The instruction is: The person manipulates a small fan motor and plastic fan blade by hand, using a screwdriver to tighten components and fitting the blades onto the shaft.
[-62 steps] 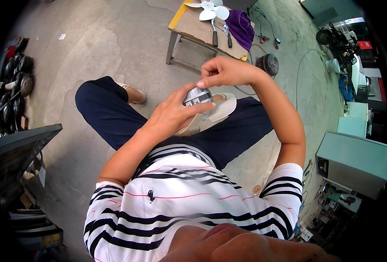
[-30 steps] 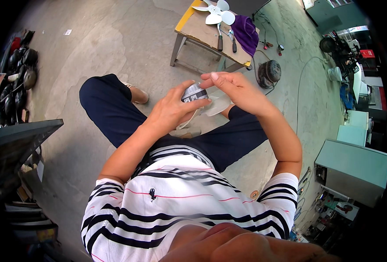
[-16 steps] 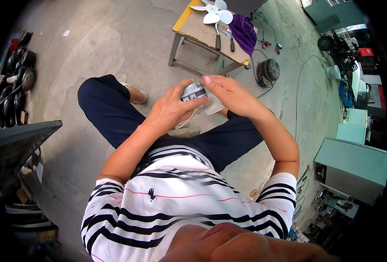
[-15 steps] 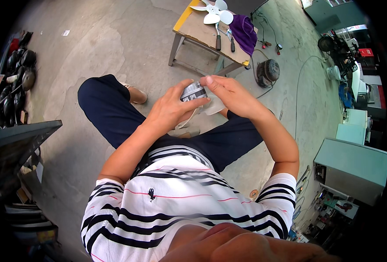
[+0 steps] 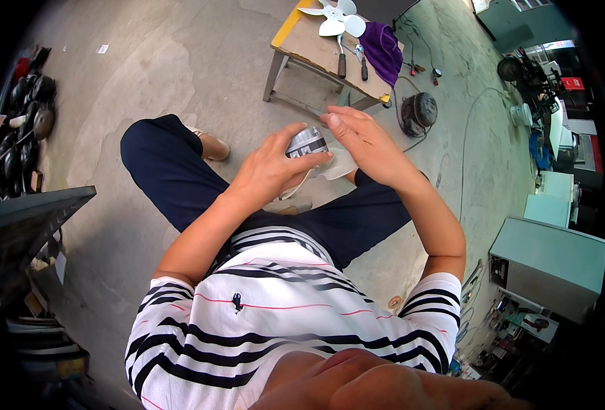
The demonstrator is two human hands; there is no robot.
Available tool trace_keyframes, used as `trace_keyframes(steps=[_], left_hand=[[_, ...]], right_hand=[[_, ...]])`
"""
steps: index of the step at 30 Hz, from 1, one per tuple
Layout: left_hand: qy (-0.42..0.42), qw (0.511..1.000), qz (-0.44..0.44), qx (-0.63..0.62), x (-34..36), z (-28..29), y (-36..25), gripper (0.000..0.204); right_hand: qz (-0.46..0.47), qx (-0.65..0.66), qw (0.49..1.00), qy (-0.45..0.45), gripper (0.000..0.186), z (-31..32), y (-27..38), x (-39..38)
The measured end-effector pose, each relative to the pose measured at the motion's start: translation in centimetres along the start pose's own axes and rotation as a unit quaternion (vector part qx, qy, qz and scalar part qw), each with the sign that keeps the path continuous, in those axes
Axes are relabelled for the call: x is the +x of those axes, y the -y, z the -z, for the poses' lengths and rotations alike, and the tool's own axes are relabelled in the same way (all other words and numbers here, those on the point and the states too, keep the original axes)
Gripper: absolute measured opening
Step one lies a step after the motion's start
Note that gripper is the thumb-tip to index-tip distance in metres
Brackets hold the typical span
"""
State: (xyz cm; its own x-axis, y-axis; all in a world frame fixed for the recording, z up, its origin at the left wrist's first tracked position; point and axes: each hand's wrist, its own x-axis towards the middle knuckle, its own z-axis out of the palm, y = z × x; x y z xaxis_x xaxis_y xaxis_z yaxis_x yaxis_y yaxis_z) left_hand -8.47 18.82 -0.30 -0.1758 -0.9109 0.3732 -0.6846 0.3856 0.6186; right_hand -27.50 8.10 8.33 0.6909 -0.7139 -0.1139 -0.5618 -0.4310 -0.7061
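My left hand (image 5: 261,167) is wrapped round a small silver electric motor (image 5: 307,141) with a label on its side, held up between my knees. A pale cable (image 5: 305,184) hangs below it. My right hand (image 5: 369,147) is just to the right of the motor, apart from it, with the fingers stretched out together and the thumb raised; nothing shows in it. A whitish sandal (image 5: 336,166) is partly visible beneath my hands.
Ahead stands a low wooden table (image 5: 309,48) bearing a white fan blade (image 5: 336,17), two dark-handled tools (image 5: 342,67) and a purple cloth (image 5: 382,53). A dark round compressor (image 5: 420,113) sits on the floor beside it. Teal cabinets (image 5: 555,253) line the right.
My right hand has drawn back slightly from the motor, where its fingers were at the top. The motor has tilted a little to the right in my left hand.
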Motion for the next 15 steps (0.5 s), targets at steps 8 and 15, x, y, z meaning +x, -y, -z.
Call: trace_keyframes(steps=[8,15], left_hand=[[-0.007,1.000,-0.009,0.001,0.1,0.1,-0.1,0.052],[-0.009,1.000,-0.001,0.004,0.1,0.2,0.0,0.052]], right_hand=[[0.030,0.016,0.998,-0.046,0.055,-0.9,-0.3,0.1],[0.026,0.047,0.999,0.000,0.055,0.7,0.7,0.2]])
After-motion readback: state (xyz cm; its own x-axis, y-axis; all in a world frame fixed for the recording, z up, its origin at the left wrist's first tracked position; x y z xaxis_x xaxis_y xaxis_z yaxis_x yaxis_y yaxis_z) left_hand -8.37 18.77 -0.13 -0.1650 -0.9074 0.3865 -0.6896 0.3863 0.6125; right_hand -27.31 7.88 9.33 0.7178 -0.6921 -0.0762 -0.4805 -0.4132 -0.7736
